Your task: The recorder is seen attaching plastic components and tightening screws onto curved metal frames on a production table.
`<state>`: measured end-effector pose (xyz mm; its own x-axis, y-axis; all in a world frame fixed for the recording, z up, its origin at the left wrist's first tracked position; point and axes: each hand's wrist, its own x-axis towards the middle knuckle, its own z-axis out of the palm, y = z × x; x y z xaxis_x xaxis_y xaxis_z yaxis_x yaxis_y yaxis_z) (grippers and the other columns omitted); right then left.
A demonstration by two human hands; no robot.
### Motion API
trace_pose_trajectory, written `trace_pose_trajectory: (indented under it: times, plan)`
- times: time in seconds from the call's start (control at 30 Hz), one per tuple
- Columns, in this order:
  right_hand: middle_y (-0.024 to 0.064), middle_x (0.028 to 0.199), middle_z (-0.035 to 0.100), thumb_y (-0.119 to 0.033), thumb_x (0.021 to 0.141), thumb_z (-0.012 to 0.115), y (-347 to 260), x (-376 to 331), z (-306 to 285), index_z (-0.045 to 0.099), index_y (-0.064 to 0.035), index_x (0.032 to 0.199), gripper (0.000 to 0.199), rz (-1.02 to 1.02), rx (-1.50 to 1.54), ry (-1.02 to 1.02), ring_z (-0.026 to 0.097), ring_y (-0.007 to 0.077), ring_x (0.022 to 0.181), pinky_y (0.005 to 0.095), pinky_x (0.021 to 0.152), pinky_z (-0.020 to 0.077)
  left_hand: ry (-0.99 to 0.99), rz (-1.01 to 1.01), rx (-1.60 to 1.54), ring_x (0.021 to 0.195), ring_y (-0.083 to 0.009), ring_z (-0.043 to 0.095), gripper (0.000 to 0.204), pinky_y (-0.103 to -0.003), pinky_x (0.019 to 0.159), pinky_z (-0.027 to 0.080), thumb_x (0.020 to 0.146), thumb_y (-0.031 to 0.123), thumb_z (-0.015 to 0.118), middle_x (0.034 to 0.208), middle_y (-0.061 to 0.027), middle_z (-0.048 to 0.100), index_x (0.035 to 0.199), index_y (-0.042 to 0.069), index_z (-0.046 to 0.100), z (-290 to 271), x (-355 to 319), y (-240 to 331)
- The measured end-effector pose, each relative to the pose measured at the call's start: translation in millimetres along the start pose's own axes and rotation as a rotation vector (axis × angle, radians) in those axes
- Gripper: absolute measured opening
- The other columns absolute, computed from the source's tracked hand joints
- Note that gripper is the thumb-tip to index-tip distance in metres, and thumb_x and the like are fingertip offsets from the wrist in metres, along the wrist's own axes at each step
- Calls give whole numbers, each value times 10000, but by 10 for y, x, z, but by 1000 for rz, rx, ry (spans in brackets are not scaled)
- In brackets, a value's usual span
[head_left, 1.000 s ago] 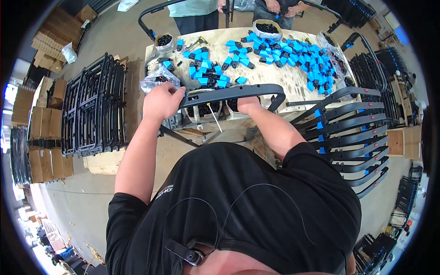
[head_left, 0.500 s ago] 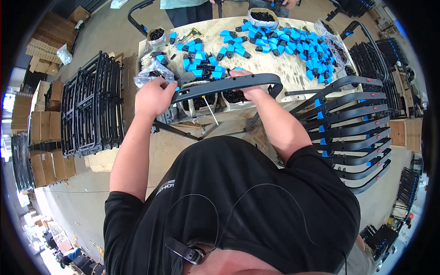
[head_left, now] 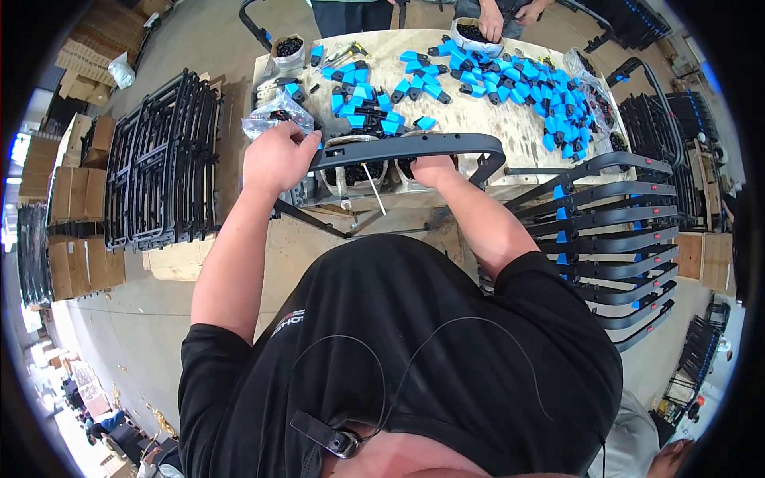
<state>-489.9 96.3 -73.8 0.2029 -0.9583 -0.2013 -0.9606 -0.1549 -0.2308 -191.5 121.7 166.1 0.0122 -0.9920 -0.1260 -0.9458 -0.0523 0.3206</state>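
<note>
A black curved metal frame bar (head_left: 406,146) lies across the near edge of the table, its bent end turned down at the right. My left hand (head_left: 277,159) is closed around its left end, where a small bit of blue shows by the thumb. Behind and below the bar, my right hand (head_left: 434,169) dips toward a tub of small black parts (head_left: 405,166); its fingers are hidden. Left of it stands another tub of black parts (head_left: 370,174), with a yellow-and-white rod-like tool (head_left: 373,190) leaning over its rim. A clear plastic bag (head_left: 275,115) lies just beyond my left hand.
Many blue-and-black brackets (head_left: 518,80) cover the wooden table (head_left: 382,60). Curved black bars (head_left: 613,239) hang in a stack at the right. A pile of black frames (head_left: 163,159) stands at the left. Across the table, a co-worker's hand (head_left: 492,24) reaches into a white tub (head_left: 476,46).
My right hand has dropped from behind the bar toward the tub, its fingers now out of sight. The co-worker's hand has come into the far tub. The view has shifted slightly.
</note>
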Motion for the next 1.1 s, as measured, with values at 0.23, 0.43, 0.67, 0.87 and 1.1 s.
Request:
trace_pose_trajectory:
  times: [0.23,0.43,0.67,0.87,1.1]
  plan:
    - [232,1208,670,-269,925,531,124,22,-45,696,-7,1123,367,-25,226,-172,633,389,1130,471,962,506,-6,-6,1,947,-368,706,470,-456,859,548,907,510,595,954,-171,749,977,70,744,-3,-9,-37]
    - [159,932,704,-73,931,555,320,73,178,630,-13,954,99,-50,98,298,681,341,921,439,815,538,0,21,14,929,-363,706,461,-462,849,547,902,502,587,935,-169,745,963,71,737,5,9,-19]
    - [50,800,579,-29,932,640,290,-126,-27,613,-87,916,66,493,2005,-7,545,173,682,312,600,474,6,21,11,928,-361,704,451,-459,840,546,910,503,588,936,-157,746,960,79,734,25,0,-44]
    - [48,791,575,-119,954,623,262,-202,-187,633,-89,918,48,468,2366,-75,526,166,661,293,576,416,5,0,37,943,-353,707,465,-452,845,549,917,518,590,954,-152,750,997,87,742,39,4,-25]
    - [0,742,480,-197,982,580,352,-108,-34,574,-135,894,107,467,2500,-184,430,157,596,294,544,353,-4,-4,35,944,-352,708,465,-451,842,550,916,517,591,960,-151,752,996,87,745,36,8,-38]
